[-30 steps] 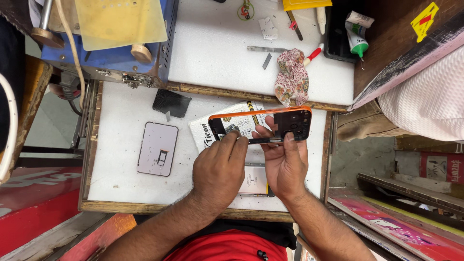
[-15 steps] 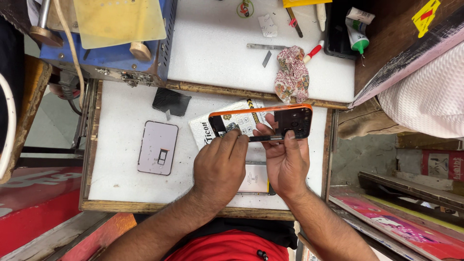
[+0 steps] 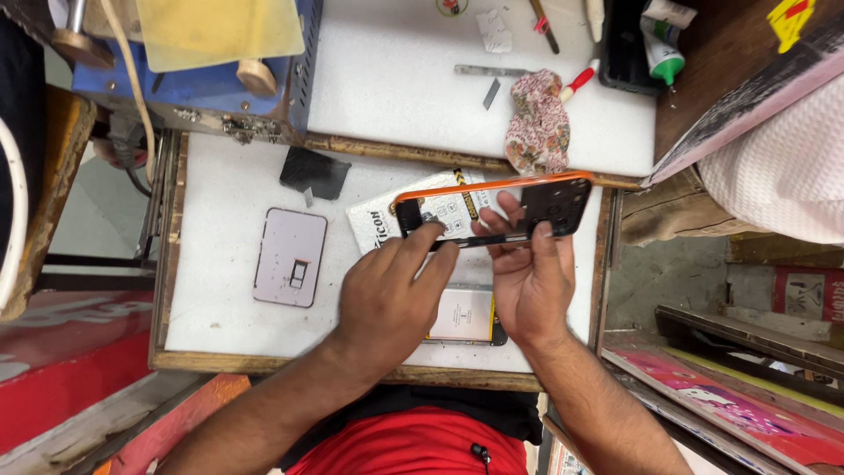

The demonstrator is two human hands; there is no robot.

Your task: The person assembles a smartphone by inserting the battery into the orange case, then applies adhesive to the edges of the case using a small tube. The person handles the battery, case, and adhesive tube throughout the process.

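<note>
Item in hand: a black phone middle frame with an orange rim [image 3: 492, 209], held level above the white foam-topped worktop [image 3: 220, 290], at about 1 o'clock from the worktop's centre. Left hand [image 3: 391, 295]: closed on the frame's near long edge, fingers curled over it, fingertips pressing at the open window. Right hand [image 3: 527, 281]: gripping the same near edge toward the camera-cutout end, thumb on top, fingers beneath. Handling judgement: the frame looks thin and liable to flex, so the grip is best kept on the rim with both hands close together, pressure light and even, the piece held flat rather than twisted. Beneath the hands: a white printed packet [image 3: 387, 224] and a phone body showing a pale battery [image 3: 463, 315], partly hidden. At 9 o'clock of the hands: a pale lilac phone back panel [image 3: 290, 257], lying flat, well apart. At 11 o'clock: a dark square sheet [image 3: 314, 171]. At 12 o'clock, on the upper board: a floral cloth wad [image 3: 538, 123].
</note>
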